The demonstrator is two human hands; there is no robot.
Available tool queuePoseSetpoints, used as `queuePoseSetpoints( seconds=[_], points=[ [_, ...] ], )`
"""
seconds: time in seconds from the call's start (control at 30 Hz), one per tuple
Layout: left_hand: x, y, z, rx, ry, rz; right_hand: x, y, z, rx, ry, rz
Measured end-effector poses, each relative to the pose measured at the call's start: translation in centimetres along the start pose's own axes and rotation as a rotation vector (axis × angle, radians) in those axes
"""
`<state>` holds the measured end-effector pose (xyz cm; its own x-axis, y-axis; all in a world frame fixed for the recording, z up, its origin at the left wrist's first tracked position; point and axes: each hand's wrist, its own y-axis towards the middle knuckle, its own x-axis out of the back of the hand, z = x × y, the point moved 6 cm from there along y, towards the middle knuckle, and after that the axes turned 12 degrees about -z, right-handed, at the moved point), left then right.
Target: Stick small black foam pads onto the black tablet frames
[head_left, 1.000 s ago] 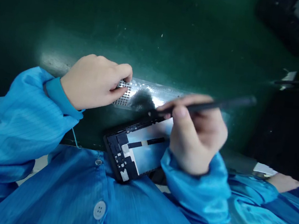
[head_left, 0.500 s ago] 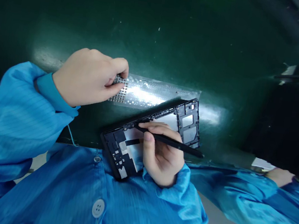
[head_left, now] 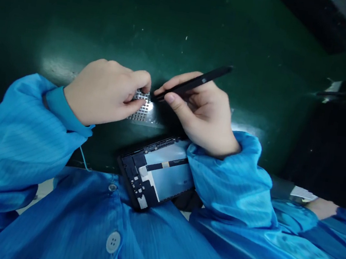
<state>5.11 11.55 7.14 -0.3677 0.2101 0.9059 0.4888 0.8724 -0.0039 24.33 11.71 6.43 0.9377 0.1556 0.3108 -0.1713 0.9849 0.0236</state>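
Note:
My left hand (head_left: 105, 92) pinches the left end of a shiny strip of small gridded parts (head_left: 142, 107) that lies on the green mat. My right hand (head_left: 203, 110) grips black tweezers (head_left: 194, 82) like a pen, their tip down at the strip right beside my left fingertips. A black phone frame (head_left: 157, 170) lies tilted at the mat's near edge, just below both hands, partly covered by my right sleeve.
The green mat (head_left: 187, 28) stretches away from me. Dark trays or boxes stand at the right (head_left: 337, 148) and top right (head_left: 324, 18). Another person's hand and blue sleeve (head_left: 323, 208) show at the right edge.
My right hand has lifted the tweezers off the phone frame and moved up and left to the strip. My left hand has stayed on the strip's end.

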Motion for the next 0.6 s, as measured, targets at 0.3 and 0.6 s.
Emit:
queuePoseSetpoints(
  seconds=[0.3, 0.6],
  points=[
    [-0.2, -0.1, 0.4, -0.009, -0.004, -0.018, -0.2, 0.6, 0.2, 0.009, -0.024, 0.004],
    [0.0, -0.1, 0.6, 0.027, -0.005, 0.038, 5.6, -7.1, 1.5, 0.019, 0.004, -0.588]
  ],
)
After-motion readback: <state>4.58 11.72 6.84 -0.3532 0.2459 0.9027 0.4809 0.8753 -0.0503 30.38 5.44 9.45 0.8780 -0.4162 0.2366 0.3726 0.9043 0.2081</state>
